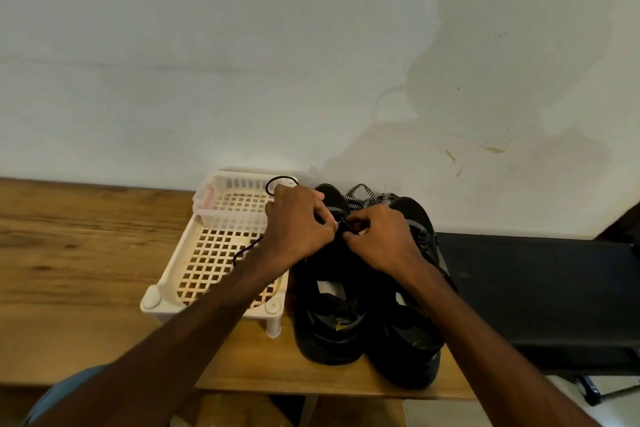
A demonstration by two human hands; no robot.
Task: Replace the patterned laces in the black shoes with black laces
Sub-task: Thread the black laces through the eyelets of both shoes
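We judge the job about midway: patterned laces (370,199) lie loose just right of the far end of the white basket (152,300), while our left hand (298,224) and right hand (379,241) both pinch a black lace (246,250), trailing across that basket, at the black shoes (329,326) right of it.

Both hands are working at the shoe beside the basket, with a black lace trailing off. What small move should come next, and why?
Probably draw the black lace further through the shoe to take up slack. The left hand and right hand pinch it over that shoe, and a loose length lies across the white basket. The patterned laces lie behind the shoes.
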